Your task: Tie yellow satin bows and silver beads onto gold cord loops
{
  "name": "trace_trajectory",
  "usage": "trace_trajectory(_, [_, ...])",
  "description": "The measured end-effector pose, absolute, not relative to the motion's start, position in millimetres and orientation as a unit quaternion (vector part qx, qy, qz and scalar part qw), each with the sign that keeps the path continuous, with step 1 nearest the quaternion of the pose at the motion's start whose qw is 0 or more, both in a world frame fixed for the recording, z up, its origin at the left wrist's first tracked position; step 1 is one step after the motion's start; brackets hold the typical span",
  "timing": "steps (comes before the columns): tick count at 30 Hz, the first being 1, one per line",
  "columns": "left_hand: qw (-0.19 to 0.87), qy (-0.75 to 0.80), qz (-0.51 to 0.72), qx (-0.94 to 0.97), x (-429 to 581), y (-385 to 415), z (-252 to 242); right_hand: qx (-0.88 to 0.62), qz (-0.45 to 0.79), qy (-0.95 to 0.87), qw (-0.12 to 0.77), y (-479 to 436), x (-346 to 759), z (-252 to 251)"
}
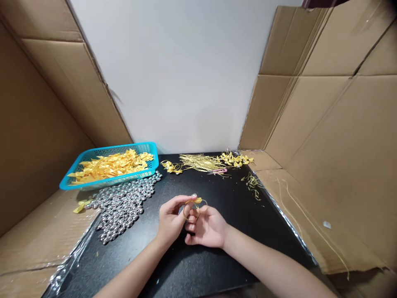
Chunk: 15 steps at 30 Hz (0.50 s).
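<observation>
Over the middle of the black table, my left hand [173, 217] pinches a small yellow ribbon flower [197, 200] between thumb and fingers. A silver bead [194, 195] shows at the flower's top. Thin gold cord [206, 202] loops out from the flower and around the fingers. My right hand [211, 228] is close against the left, palm turned up and fingers curled, with its thumb and forefinger closed on the cord. The exact spot where those fingertips meet the cord is partly hidden.
A blue basket [156, 155] of yellow ribbon pieces stands back left, beside many silver beads [124, 207]. Along the back lie cut gold cords [198, 162], pink-handled scissors [219, 170] and finished-looking flower clusters [234, 159]. Cord scraps [252, 181] lie right. Cardboard walls [341, 136] flank the table.
</observation>
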<state>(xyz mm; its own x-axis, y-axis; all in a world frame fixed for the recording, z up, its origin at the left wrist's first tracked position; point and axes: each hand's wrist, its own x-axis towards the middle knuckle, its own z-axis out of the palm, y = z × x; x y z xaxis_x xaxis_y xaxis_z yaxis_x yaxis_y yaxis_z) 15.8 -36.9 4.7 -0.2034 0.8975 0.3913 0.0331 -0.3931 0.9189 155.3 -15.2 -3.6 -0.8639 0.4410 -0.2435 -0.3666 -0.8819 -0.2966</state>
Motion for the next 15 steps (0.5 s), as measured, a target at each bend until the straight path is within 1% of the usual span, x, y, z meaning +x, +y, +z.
trace_trajectory(15, [0.337,0.448,0.647,0.517,18.2,-38.6,7.9,-0.126,0.951,-0.132,0.248,-18.4,154.0,-5.7])
